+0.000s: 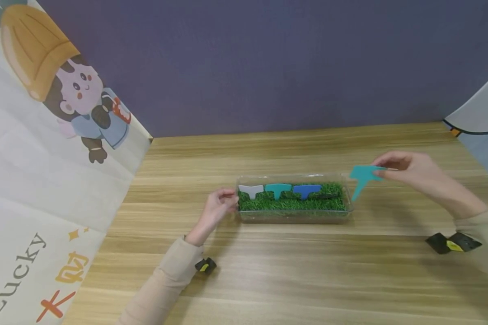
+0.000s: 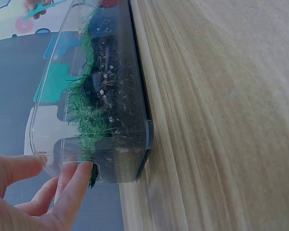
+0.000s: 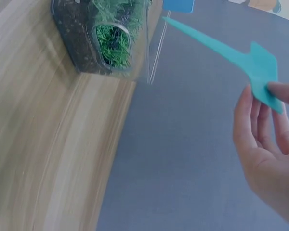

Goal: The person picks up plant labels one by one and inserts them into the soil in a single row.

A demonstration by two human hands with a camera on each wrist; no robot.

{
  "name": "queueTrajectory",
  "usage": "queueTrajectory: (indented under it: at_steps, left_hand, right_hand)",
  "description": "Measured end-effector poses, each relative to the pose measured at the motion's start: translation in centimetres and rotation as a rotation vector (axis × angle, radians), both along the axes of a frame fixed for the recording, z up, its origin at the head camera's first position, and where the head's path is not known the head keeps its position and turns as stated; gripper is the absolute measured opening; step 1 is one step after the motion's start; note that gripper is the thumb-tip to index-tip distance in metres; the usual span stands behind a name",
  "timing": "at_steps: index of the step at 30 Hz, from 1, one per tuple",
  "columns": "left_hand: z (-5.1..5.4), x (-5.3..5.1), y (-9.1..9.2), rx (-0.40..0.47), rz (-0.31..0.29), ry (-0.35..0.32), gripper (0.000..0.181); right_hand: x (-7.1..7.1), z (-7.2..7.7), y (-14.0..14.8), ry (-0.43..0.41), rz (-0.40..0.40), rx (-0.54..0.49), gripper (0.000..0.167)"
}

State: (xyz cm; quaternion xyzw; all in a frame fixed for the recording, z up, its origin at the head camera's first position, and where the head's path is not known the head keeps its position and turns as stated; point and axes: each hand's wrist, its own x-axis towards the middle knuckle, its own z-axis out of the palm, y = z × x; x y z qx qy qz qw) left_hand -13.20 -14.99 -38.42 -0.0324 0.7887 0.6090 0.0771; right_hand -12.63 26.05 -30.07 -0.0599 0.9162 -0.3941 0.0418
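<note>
A clear plastic box (image 1: 294, 217) holds green artificial grass (image 1: 284, 205) over dark soil. White (image 1: 251, 190), teal (image 1: 278, 189) and blue (image 1: 307, 190) T-shaped plant labels stand in a row in the grass. A dark slot or strip (image 1: 327, 196) shows to their right. My left hand (image 1: 219, 207) rests its fingertips (image 2: 82, 175) against the box's left end, the thumb at the rim. Beyond the right end, my right hand (image 1: 410, 174) pinches a teal plant label (image 3: 262, 72) by its wide head. That label's pointed stem slants down toward the box, in the air.
The box stands on a wood-grain table (image 1: 268, 271), short of the dark blue back panel (image 1: 268, 67). A white cloth with cartoon print (image 1: 24, 158) hangs at the left, another printed cloth (image 1: 484, 117) at the right. Each wrist carries a black-and-yellow device (image 1: 453, 243).
</note>
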Motion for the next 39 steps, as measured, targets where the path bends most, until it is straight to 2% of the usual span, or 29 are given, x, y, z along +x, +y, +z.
queueTrajectory:
  at_steps: [7, 12, 28, 39]
  left_hand:
    - [0.0, 0.1, 0.0, -0.004, 0.002, 0.001, 0.031]
    - [0.0, 0.1, 0.0, 0.005, 0.008, -0.001, 0.031]
    - [0.0, 0.1, 0.0, 0.005, 0.012, -0.006, 0.031]
    - [0.0, 0.1, 0.0, 0.005, 0.012, -0.001, 0.030]
  right_hand:
    - [-0.3, -0.7, -1.4, 0.061, 0.019, -0.055, 0.026]
    - [-0.6, -1.2, -2.1, 0.077, 0.089, -0.093, 0.020]
    - [-1.1, -2.6, -3.6, 0.119, 0.185, -0.135, 0.017]
    - [-1.1, -3.4, -4.1, 0.162, 0.221, -0.118, 0.015]
